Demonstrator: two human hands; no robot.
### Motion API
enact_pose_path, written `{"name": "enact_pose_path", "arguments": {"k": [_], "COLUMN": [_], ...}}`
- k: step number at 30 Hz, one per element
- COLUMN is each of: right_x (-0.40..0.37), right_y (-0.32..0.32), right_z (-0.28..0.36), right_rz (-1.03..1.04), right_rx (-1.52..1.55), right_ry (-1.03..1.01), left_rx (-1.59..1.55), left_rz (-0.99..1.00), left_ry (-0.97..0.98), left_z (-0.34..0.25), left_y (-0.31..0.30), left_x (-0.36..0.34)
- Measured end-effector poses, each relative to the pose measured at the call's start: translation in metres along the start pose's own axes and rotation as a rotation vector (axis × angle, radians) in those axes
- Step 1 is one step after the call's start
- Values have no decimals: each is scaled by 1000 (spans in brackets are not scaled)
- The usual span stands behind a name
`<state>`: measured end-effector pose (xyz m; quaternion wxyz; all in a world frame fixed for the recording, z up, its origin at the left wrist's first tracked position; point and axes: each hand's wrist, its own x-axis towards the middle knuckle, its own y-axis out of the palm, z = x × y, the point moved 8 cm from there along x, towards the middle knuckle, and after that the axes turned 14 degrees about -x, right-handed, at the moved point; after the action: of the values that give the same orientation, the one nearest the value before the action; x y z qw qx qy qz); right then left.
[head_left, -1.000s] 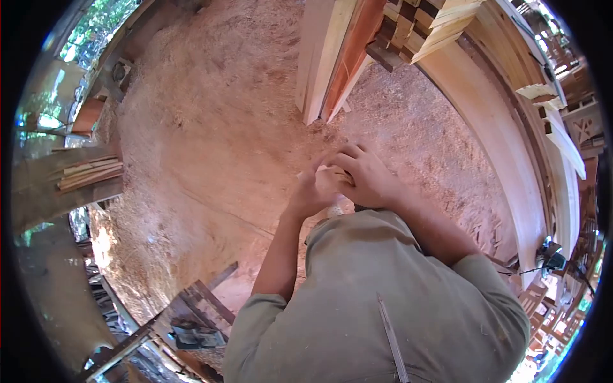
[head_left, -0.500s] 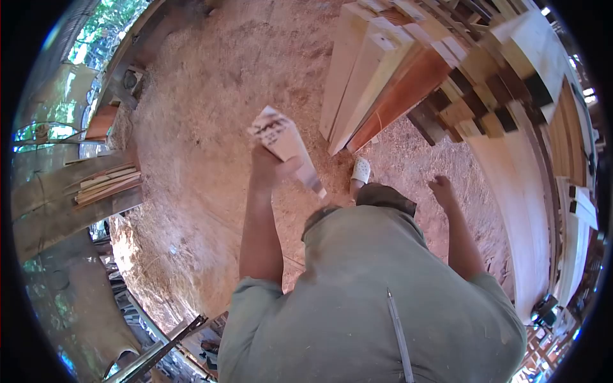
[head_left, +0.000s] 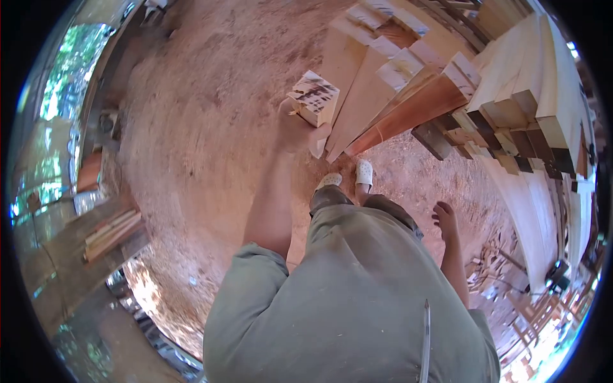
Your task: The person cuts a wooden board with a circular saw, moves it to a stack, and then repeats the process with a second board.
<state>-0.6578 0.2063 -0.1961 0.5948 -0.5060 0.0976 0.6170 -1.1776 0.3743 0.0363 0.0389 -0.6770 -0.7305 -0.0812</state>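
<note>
My left hand (head_left: 300,134) is closed round a pale wooden block (head_left: 316,96). Dark marks streak its upper face, and its lower end narrows away below my fingers. It is held upright, overlapping the left side of the stacked planks (head_left: 357,76) in this view. My right hand (head_left: 445,219) hangs by my right side with nothing in it, its fingers loosely curled and apart. Both my feet, in white perforated clogs (head_left: 364,173), stand on the reddish dirt floor (head_left: 211,140) between the hands.
More stacked timber (head_left: 511,115) juts out on the right, with square ends towards me. Long pale boards (head_left: 520,217) lean below it. Wood scraps (head_left: 488,265) litter the ground at right. A bench at left carries thin wood strips (head_left: 113,233).
My left hand has carried the wooden block forward and right, towards the stacked planks, turning it more upright. My right hand has lowered. Both clogs now show, and the camera view has shifted.
</note>
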Motion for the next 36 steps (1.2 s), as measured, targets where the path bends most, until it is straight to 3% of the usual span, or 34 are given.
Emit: {"name": "enact_pose_path", "arguments": {"k": [4,11,13,16,18,20,22,24,28,30,32,33,36], "right_x": [-60,-149,-152,-153,-157,-163,-173,-187,-230,-249,-248,-269,-294], "right_y": [13,125,147,153,152,149,148,154,199,247,323,323,351], "right_z": [-107,-229,-222,-164,-136,-122,-119,-123,-149,-178,-249,-235,-234], "right_rz": [-164,-85,-114,-187,-224,-302,-360,-413,-527,-436,-310,-279,-167], "right_rx": [341,432,475,501,532,578,630,678,759,824,923,589,497], "right_ry": [339,716,674,537,492,466,447,432,499,621,653,618,634], "left_rx": [-44,-68,-120,-74,-27,108,237,293,324,302,396,499,510], "left_rz": [112,152,172,227,202,294,385,295,246,48,51,32,116], "left_ry": [50,-106,-161,-52,-195,-71,54,159,66,-53,-3,47,-41], "left_z": [11,52,66,76,87,73,69,79,92,118,96,84,90], "left_y": [12,29,39,50,50,57,68,67,72,60,69,73,89], "left_x": [27,42,46,58,62,64,56,48,38,37,26,21,20]}}
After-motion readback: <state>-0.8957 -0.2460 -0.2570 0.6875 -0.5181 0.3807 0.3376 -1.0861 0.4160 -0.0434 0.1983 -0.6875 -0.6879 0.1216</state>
